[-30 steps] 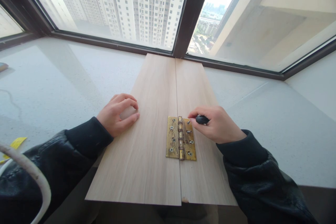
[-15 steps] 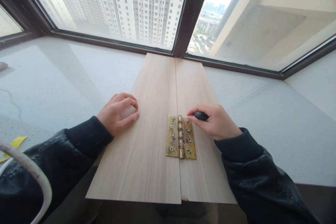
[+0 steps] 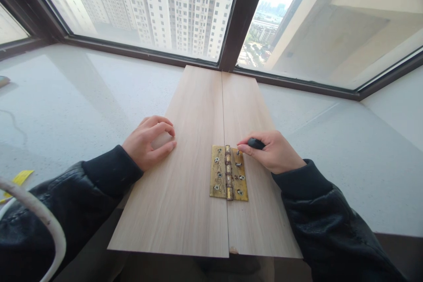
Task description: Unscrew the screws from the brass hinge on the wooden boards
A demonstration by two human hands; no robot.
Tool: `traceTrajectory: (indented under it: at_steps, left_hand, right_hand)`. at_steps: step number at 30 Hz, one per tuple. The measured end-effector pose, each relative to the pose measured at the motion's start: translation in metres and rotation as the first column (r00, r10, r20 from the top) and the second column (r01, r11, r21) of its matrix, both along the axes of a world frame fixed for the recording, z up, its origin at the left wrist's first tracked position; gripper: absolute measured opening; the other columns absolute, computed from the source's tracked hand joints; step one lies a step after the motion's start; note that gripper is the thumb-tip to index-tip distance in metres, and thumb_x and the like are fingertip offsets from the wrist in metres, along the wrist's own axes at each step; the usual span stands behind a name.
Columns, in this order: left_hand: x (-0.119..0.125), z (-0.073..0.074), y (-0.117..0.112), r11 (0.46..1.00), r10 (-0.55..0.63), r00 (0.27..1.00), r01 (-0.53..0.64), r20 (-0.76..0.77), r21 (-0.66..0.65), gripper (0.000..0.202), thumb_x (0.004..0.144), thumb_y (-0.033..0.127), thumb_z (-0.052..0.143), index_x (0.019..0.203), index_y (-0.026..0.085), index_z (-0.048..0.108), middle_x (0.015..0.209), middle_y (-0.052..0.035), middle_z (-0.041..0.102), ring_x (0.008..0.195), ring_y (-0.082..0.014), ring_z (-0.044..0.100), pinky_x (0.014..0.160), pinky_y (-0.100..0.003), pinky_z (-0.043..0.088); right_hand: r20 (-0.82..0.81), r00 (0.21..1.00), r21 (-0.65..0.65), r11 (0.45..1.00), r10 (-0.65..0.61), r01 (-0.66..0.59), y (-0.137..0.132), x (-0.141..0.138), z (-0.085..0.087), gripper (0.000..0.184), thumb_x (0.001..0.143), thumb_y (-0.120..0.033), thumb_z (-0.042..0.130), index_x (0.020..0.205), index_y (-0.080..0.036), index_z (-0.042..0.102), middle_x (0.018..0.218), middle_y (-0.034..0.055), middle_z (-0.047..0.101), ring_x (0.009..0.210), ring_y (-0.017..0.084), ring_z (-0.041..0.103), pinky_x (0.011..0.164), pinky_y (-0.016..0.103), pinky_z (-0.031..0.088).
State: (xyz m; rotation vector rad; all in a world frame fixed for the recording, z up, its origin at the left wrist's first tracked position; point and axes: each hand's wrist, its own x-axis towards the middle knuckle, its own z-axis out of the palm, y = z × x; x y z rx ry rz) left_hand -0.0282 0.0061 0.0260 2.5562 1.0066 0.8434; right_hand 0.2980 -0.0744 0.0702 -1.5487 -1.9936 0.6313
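Note:
A brass butt hinge (image 3: 228, 172) lies across the seam between a wider left board (image 3: 172, 211) and a narrower right board (image 3: 261, 224). Cross-head screws sit in both leaves; on the right leaf, an upper screw (image 3: 238, 165) stands proud and tilted. My right hand (image 3: 276, 152) is closed around the black handle of a screwdriver (image 3: 256, 143) above the hinge's upper right corner. Its tip is hidden by my fingers, close to the topmost right screw (image 3: 238, 152). My left hand (image 3: 145, 143) rests on the left board's edge, fingers curved, thumb apart, nothing between them.
Both boards lie on a white speckled sill (image 3: 99, 92) and reach the dark window frame (image 3: 228, 26). Their near ends overhang the sill. A pale cable (image 3: 49, 224) loops at lower left, near a yellow strip (image 3: 20, 179). The right board's near corner is chipped.
Almost nothing differs. The whole view shifts a few pixels, and my right hand stays at the topmost right screw with the screwdriver. My left hand keeps its place on the board.

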Motion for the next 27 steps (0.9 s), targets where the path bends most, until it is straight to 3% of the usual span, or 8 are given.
traceTrajectory:
  at_steps: [7,22,27]
  left_hand:
    - [0.0005,-0.0034,0.0014,1.0,-0.006,1.0,0.006,0.01,-0.003,0.019,0.09,0.036,0.054,0.094,0.019,0.061,0.111,-0.0095,0.061,0.106,-0.0252,0.058,0.098,-0.047,0.047]
    - [0.0016,-0.0038,0.0009,1.0,-0.011,1.0,0.011,0.029,0.008,0.018,0.091,0.035,0.054,0.094,0.019,0.061,0.11,-0.0091,0.06,0.104,-0.0255,0.058,0.096,-0.046,0.046]
    - [0.0013,-0.0057,0.0015,1.0,-0.005,1.0,0.005,0.031,0.008,0.016,0.09,0.034,0.055,0.094,0.02,0.06,0.111,-0.0082,0.06,0.105,-0.0247,0.057,0.097,-0.045,0.045]
  right_hand:
    - [-0.03,0.998,0.001,0.999,0.046,-0.046,0.0041,-0.0026,-0.0049,0.026,0.088,-0.04,0.067,0.079,-0.016,0.072,0.074,0.006,0.073,0.067,0.018,0.064,0.062,0.032,0.047]
    - [-0.045,0.995,-0.005,0.996,0.094,-0.095,0.0087,-0.0077,-0.0067,0.023,0.087,-0.035,0.066,0.077,-0.015,0.07,0.071,0.005,0.071,0.063,0.016,0.061,0.06,0.031,0.045]
    - [-0.021,0.997,0.053,0.996,0.074,-0.073,0.0055,-0.0083,-0.0088,0.021,0.089,-0.033,0.065,0.081,-0.015,0.072,0.074,0.0051,0.071,0.065,0.016,0.062,0.061,0.031,0.045]
